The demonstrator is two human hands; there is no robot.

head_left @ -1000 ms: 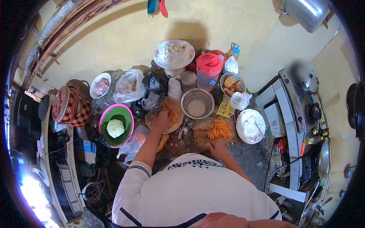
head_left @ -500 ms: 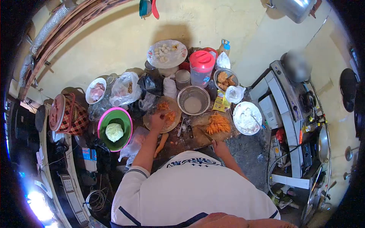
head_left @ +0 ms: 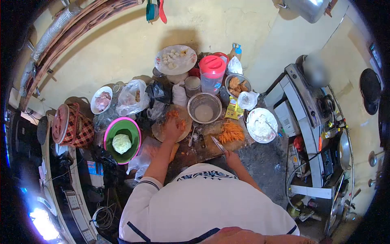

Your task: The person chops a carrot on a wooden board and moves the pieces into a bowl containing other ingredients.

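My left hand lies over a round tan plate, its fingers stretched among chopped carrot; the fingertips are hard to make out. A whole carrot lies partly hidden beside my left wrist. My right hand is closed around the handle of a knife, whose blade points up and left over the cutting board. Touching neither hand, a pile of carrot sticks sits on the board, just beyond the blade.
A metal bowl and a spoon stand between plate and board. A white bowl of flour-like powder is at right. Left is a green basin holding a cabbage. A red-lidded jug stands behind.
The knife blade has swung so that its broad side shows brightly, away from the carrot sticks. My left hand has shifted slightly right over the plate, and the view has moved a little.
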